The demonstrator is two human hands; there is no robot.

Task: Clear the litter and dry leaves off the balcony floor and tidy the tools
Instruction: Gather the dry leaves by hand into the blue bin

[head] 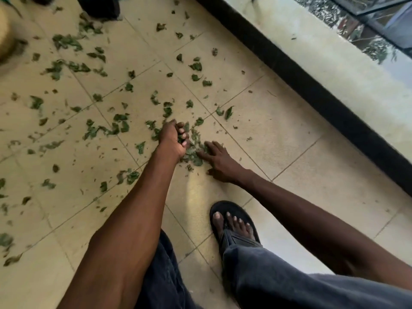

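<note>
Head view: your left hand (172,139) is clenched, fingers curled around a small clump of green leaf scraps, just above the cream tiled balcony floor (278,134) near its middle. Your right hand (219,162) lies flat beside it, fingers spread and relaxed, fingertips (208,143) touching a small heap of green leaves (194,156) gathered between the two hands. Scattered torn green leaf litter (66,68) covers the floor from the heap out toward its left edge and far-left corner, thinning toward the right. Along the floor's right edge runs a black skirting strip (301,85) below a pale raised ledge (323,52). Your right foot in a black rubber sandal (231,221) stands on the floor near its lower edge, just below the right hand, with dark blue-grey trouser legs (289,282) on both sides. A dark object (100,5) stands at the floor's far edge; what it is cannot be told.
</note>
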